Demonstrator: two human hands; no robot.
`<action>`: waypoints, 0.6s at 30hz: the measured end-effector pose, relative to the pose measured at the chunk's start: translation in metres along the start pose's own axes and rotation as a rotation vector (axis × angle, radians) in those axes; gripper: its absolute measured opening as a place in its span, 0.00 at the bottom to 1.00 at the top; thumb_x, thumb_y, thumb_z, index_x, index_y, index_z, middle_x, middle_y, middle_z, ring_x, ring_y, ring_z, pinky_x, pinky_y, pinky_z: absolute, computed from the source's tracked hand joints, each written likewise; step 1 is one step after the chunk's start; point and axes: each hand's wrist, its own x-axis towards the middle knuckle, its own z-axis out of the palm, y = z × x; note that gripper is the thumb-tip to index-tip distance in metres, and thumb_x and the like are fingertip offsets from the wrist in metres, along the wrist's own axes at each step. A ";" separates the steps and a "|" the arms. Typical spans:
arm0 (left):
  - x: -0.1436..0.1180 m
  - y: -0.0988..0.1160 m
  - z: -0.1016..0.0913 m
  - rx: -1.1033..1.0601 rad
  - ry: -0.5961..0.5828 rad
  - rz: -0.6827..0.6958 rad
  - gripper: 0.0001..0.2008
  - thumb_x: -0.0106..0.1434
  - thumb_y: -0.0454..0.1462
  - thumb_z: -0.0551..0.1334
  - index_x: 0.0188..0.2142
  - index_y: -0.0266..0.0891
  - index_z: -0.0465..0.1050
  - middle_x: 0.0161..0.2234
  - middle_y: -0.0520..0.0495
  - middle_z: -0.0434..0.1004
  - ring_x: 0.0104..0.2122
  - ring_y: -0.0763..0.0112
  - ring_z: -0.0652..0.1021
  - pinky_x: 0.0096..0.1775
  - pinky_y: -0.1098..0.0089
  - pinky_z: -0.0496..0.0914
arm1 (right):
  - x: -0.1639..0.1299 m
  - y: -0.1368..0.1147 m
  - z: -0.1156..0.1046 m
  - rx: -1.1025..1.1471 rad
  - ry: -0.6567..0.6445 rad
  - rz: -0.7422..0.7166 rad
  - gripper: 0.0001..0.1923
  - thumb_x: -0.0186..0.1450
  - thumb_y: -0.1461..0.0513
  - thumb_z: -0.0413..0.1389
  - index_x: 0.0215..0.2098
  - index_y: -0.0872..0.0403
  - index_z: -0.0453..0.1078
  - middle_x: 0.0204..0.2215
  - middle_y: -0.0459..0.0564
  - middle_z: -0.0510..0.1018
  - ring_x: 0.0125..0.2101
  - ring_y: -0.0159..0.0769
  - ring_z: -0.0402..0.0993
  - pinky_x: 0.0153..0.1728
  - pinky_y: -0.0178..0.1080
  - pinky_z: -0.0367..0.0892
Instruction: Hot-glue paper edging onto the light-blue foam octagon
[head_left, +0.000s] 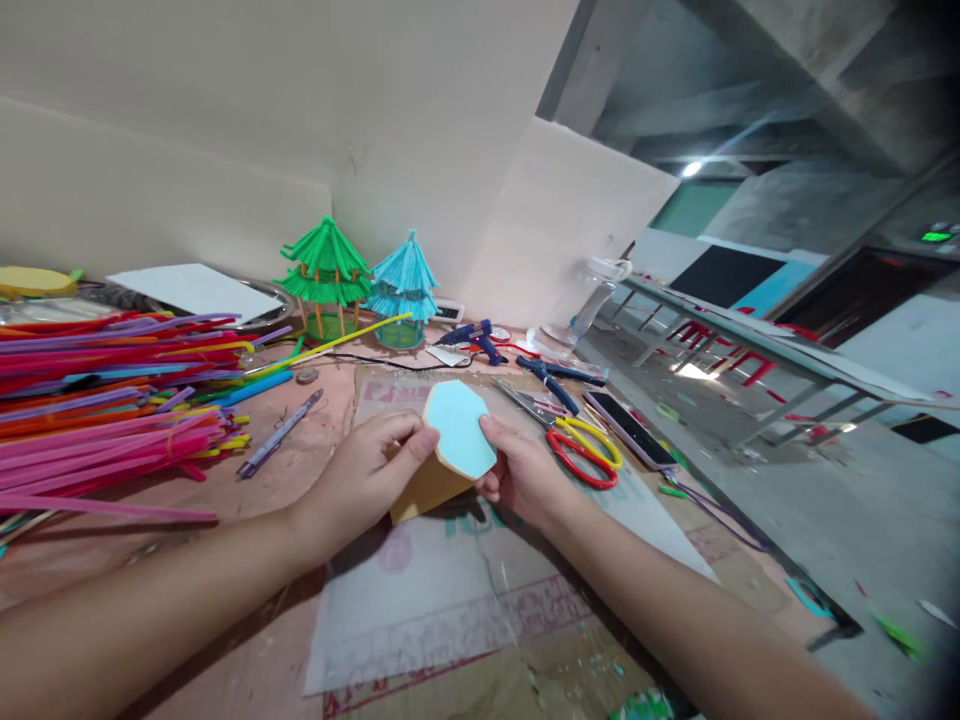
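Observation:
Both hands hold one small cardboard piece (459, 428) above the table: its top face is a light blue polygon and its side is bare brown card. My left hand (367, 478) pinches its left edge with thumb and fingers. My right hand (525, 472) grips its right and lower edge. The piece hangs over a flattened printed cardboard sheet (450, 600) that lies on the table.
A big pile of coloured straws (105, 400) fills the left. Green (324, 275) and blue (403, 290) straw pagodas stand by the wall. A glue gun (474, 338), scissors (577, 445), a phone (630, 428), a craft knife (279, 435) and a clear jug (592, 295) lie around.

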 end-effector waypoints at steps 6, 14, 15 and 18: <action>0.005 -0.013 0.000 -0.013 0.122 -0.049 0.13 0.70 0.45 0.52 0.39 0.41 0.70 0.36 0.49 0.75 0.38 0.66 0.75 0.39 0.68 0.69 | 0.001 -0.003 -0.001 -0.025 0.080 -0.067 0.13 0.62 0.55 0.62 0.30 0.55 0.68 0.15 0.45 0.75 0.12 0.25 0.63 0.12 0.26 0.59; 0.007 -0.014 0.002 0.025 -0.048 -0.040 0.15 0.67 0.46 0.57 0.30 0.39 0.72 0.31 0.49 0.75 0.35 0.65 0.75 0.37 0.67 0.68 | -0.003 -0.001 0.006 -0.084 0.070 -0.164 0.17 0.57 0.56 0.67 0.39 0.54 0.69 0.22 0.42 0.77 0.16 0.27 0.70 0.17 0.30 0.70; 0.007 -0.013 0.002 0.030 -0.048 -0.041 0.15 0.67 0.46 0.57 0.30 0.39 0.73 0.31 0.49 0.75 0.34 0.65 0.75 0.37 0.67 0.68 | -0.004 -0.001 0.007 -0.096 0.068 -0.178 0.19 0.56 0.55 0.68 0.39 0.54 0.69 0.22 0.42 0.77 0.16 0.28 0.70 0.17 0.31 0.70; 0.007 -0.013 0.001 0.018 -0.032 -0.072 0.16 0.67 0.47 0.56 0.30 0.39 0.73 0.31 0.49 0.76 0.33 0.65 0.75 0.35 0.68 0.68 | -0.006 0.000 0.009 -0.118 0.065 -0.189 0.21 0.55 0.53 0.69 0.38 0.54 0.68 0.23 0.44 0.78 0.16 0.29 0.71 0.17 0.32 0.71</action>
